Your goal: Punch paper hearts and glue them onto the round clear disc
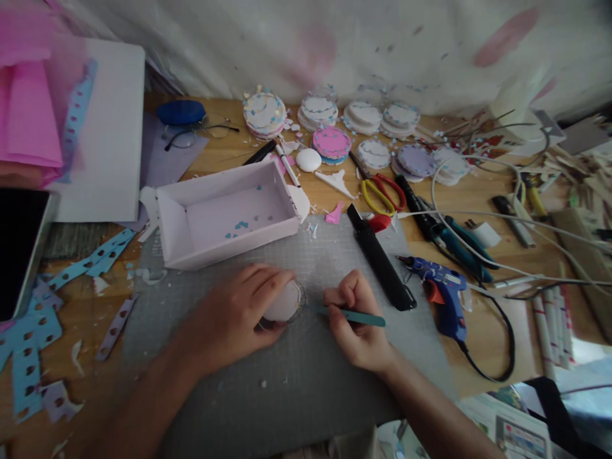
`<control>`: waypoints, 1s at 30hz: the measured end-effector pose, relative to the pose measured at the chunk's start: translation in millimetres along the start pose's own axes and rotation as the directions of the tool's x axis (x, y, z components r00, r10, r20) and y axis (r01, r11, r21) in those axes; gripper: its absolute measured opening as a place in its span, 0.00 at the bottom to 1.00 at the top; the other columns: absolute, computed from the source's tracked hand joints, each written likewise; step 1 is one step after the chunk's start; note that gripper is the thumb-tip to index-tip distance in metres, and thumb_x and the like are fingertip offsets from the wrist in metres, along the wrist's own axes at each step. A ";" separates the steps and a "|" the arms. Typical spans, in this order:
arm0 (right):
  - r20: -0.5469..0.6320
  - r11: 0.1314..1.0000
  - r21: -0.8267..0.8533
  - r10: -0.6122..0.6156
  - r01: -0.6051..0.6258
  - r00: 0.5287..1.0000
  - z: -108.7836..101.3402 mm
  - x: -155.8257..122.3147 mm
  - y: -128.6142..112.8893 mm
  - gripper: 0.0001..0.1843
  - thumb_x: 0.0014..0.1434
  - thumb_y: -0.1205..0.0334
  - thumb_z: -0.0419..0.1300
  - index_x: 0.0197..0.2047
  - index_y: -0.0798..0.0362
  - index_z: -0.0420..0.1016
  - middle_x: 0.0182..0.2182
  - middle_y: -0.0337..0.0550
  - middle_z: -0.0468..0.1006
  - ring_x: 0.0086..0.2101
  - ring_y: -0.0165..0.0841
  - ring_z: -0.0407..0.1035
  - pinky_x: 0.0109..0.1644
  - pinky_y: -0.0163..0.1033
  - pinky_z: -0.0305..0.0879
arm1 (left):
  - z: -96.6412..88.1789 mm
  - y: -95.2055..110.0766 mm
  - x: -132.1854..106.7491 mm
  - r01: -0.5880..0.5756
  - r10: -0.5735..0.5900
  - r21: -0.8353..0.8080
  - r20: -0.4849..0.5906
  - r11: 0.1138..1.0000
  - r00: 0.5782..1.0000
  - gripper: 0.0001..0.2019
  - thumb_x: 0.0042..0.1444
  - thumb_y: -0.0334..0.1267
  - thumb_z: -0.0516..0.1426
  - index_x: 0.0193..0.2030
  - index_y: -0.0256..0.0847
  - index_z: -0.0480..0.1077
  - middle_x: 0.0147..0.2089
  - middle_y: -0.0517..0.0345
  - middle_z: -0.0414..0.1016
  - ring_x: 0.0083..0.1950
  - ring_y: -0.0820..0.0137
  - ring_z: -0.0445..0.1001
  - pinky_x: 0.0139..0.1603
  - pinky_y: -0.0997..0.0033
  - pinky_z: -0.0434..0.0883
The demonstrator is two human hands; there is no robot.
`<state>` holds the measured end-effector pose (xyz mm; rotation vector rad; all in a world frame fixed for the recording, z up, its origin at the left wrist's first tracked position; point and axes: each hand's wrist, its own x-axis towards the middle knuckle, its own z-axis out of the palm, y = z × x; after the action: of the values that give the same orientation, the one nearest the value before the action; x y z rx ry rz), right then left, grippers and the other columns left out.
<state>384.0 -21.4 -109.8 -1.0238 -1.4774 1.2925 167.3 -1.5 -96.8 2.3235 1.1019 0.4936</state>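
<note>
My left hand [243, 306] is closed around a small round white paper cake [283, 302] with a trimmed edge, held on the grey cutting mat [287, 408]. In my right hand [354, 319] there is a pair of teal tweezers [366, 317], pinched between thumb and fingers. Their tip, blurred, points left toward the cake's rim, a short way from it. Just beyond my left hand stands an open pale lilac box [229, 245] with several tiny blue hearts [241, 225] inside.
Several decorated round paper cakes [265, 115] line the back. To the right lie a black utility knife [382, 261], red-and-yellow scissors [382, 194], a blue glue gun [444, 293] and loose white cables [502, 217]. Punched blue paper strips [29, 357] and a dark-screened device [21, 248] are at left.
</note>
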 end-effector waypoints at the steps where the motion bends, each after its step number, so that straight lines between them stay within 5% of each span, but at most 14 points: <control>1: 0.002 1.000 -0.001 -0.003 0.003 1.000 0.0 0.2 -0.3 0.15 0.58 0.74 0.51 0.34 0.46 0.47 0.24 0.28 0.50 0.21 0.26 0.44 0.23 0.33 0.43 | 0.2 -0.1 0.0 -0.002 0.002 0.000 -0.003 1.000 1.000 0.28 0.56 0.30 0.61 0.62 0.43 0.58 0.56 0.49 0.71 0.59 0.57 0.69 0.58 0.54 0.70; 30: 0.010 0.999 -0.051 -0.011 0.012 1.000 0.7 0.0 0.9 0.16 0.56 0.75 0.53 0.34 0.46 0.48 0.24 0.28 0.50 0.21 0.26 0.45 0.23 0.33 0.44 | 1.3 -0.3 -1.6 -0.014 0.014 0.027 0.001 1.000 1.000 0.29 0.55 0.31 0.62 0.62 0.38 0.59 0.56 0.48 0.71 0.59 0.58 0.68 0.59 0.55 0.69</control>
<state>383.4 -21.5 -110.7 -1.0415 -1.5285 1.2593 166.8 -3.0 -98.1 2.3560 1.0985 0.4859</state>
